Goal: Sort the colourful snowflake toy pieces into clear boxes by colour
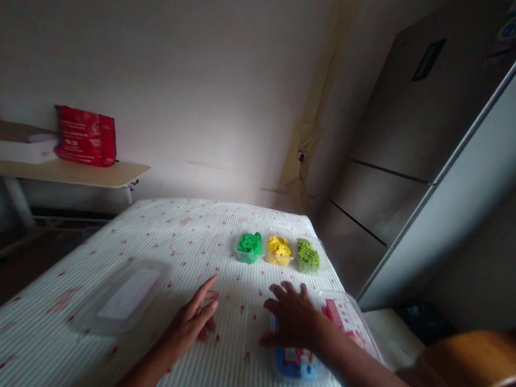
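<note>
Left hand [195, 315], fingers parted, is holding nothing; right hand [295, 315] is hanging spread-fingered over the blue-filled box [296, 372], contact unclear; tubs [248, 257] are presumably keeping colours separate.

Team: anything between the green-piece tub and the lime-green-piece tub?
Yes, head view: the tub of yellow pieces stands between them, in the same row.

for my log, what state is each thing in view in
left hand, apparently empty
right hand, fingers spread
blue-filled box, partly hidden
pink-filled box, partly hidden
green-filled tub, upright
yellow-filled tub, upright
lime-filled tub, upright
clear lid, lying flat
red bag, upright
fridge, doors shut
</note>
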A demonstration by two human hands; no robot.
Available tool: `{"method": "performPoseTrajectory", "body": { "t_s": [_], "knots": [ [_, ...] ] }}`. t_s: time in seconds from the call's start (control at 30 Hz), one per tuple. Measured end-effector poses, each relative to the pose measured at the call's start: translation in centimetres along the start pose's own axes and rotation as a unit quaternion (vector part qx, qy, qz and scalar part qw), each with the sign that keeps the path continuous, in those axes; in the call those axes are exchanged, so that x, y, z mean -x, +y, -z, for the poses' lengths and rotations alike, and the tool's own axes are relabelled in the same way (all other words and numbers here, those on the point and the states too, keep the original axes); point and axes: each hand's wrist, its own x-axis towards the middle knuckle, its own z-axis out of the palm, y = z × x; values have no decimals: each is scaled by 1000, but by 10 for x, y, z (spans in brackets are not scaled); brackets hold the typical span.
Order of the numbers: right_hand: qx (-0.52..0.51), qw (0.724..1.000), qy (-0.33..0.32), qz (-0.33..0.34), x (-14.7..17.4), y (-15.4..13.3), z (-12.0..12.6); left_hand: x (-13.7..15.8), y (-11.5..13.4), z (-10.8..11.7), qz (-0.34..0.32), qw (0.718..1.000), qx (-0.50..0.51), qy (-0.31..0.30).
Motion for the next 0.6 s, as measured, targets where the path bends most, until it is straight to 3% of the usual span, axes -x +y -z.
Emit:
{"method": "performPoseTrajectory", "body": {
  "t_s": [0.17, 0.27, 0.43, 0.6],
  "knots": [
    [-9, 1000, -4, 4, 3, -3, 9, -1, -1, -1, -3, 1000, -6, -1],
    [4, 998, 61, -9, -5, -5, 18, -2, -2, -1, 2, 1000, -8, -3],
    [3, 989, 140, -53, -52, -5, 24, -4, -1, 1, -14, 1000, -7, 13],
    [-31, 977, 201, -66, -103, -11, 17, -7, -1, 12, -49, 995, -27, 80]
  ]
}}
